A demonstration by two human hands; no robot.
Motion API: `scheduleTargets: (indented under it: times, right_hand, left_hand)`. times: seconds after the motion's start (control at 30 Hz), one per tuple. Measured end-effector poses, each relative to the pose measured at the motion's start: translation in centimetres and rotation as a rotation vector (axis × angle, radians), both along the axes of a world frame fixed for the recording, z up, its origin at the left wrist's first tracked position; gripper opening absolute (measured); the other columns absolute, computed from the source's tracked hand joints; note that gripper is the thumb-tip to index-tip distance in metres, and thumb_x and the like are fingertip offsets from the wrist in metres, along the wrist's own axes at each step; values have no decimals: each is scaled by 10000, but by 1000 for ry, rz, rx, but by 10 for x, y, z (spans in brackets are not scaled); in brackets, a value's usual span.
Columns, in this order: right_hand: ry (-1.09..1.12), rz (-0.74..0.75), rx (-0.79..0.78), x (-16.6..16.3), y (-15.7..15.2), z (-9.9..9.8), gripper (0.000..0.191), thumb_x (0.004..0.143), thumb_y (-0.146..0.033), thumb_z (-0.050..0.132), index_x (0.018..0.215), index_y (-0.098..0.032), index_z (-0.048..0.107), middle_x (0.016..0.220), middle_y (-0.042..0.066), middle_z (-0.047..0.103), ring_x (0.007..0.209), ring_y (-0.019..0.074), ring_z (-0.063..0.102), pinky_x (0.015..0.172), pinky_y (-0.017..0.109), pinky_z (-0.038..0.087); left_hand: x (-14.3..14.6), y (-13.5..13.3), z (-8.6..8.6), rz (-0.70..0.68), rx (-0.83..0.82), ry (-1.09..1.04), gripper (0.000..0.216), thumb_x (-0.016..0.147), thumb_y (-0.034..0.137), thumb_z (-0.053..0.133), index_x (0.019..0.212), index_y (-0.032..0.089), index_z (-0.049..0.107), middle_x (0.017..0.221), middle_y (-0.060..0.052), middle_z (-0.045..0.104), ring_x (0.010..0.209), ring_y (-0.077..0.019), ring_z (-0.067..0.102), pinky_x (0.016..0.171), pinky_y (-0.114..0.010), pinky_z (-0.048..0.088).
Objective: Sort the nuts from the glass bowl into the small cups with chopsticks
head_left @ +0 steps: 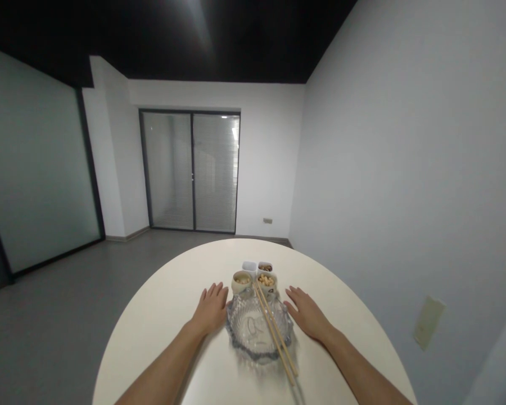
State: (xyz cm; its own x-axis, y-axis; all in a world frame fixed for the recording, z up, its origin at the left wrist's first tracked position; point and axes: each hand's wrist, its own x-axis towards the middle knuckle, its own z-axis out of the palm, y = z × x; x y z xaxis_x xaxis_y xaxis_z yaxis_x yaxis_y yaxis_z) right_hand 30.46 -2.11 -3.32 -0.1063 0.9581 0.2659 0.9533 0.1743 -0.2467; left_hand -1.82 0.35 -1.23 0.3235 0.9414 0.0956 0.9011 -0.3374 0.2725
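Note:
My left hand (211, 309) lies flat on the table, fingers stretched out, at the left side of a clear glass bowl (253, 329) with a scalloped rim. On the bowl's right, my right hand (307, 313) also lies flat with its fingers apart, holding nothing. A pair of wooden chopsticks (277, 336) rests across the bowl, thin ends toward the cups and thick ends toward me. Behind the bowl stand a cream cup (242, 282) with some pale pieces in it and a cup (268, 289) filled with peanut-like pieces.
Farther back are a small white container (249, 267) and a white container of dark brown pieces (265, 267). Everything stands on a round white table (164, 304). A white wall (405, 169) runs close along the right; glass doors (191, 171) are at the back.

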Motion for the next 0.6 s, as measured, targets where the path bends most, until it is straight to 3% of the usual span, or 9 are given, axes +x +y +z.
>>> scheduleTargets:
  times: [0.33, 0.5, 0.6]
  right_hand:
    - [-7, -15, -8, 2, 0, -1, 564, 953, -457, 390, 1382, -116, 525, 1477, 136, 443, 1391, 306, 356, 1152, 461, 253]
    - [31, -24, 4, 1, -2, -2, 548, 945, -446, 414, 1372, -125, 536, 1474, 136, 448, 1391, 302, 356, 1152, 462, 250]
    - [36, -21, 4, 0, -3, 1, 534, 940, -420, 430, 1355, -106, 549, 1463, 152, 460, 1385, 310, 364, 1155, 461, 246]
  left_hand:
    - [-1, 2, 4, -11, -9, 3, 525, 913, 334, 328, 1390, 140, 429, 1543, -133, 296, 1430, -314, 232, 1154, -502, 192]
    - [-16, 11, 12, -106, 3, -29, 370, 868, 323, 404, 1128, 149, 601, 1318, -138, 549, 1261, -256, 463, 1070, -348, 339]
    - [-24, 11, 28, -165, -61, 2, 276, 825, 280, 435, 960, 152, 638, 1094, -119, 647, 1002, -237, 597, 905, -316, 439]
